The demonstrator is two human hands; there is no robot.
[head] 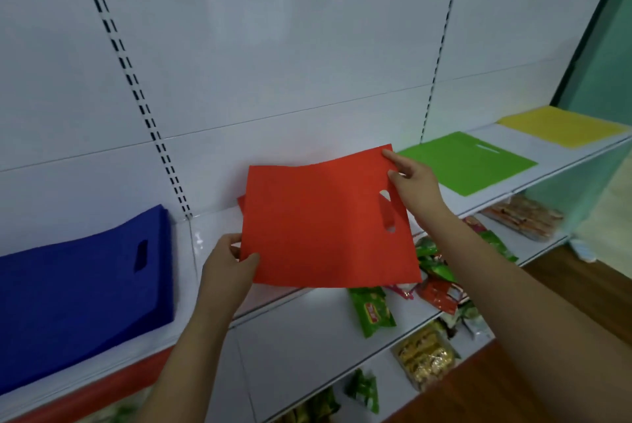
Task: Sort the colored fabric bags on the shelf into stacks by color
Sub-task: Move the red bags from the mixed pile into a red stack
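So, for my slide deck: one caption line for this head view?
Both hands, left and right, hold a red bag above the shelf, between blue stack and green bag.

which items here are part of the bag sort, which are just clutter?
Job:
red bag, held by left hand and right hand
blue stack
green bag
yellow bag
shelf

Clutter:
snack packets on lower shelves

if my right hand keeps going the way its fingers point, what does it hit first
Probably the white back panel. The right hand, pinching the red bag, points up and left toward it; depth is unclear.
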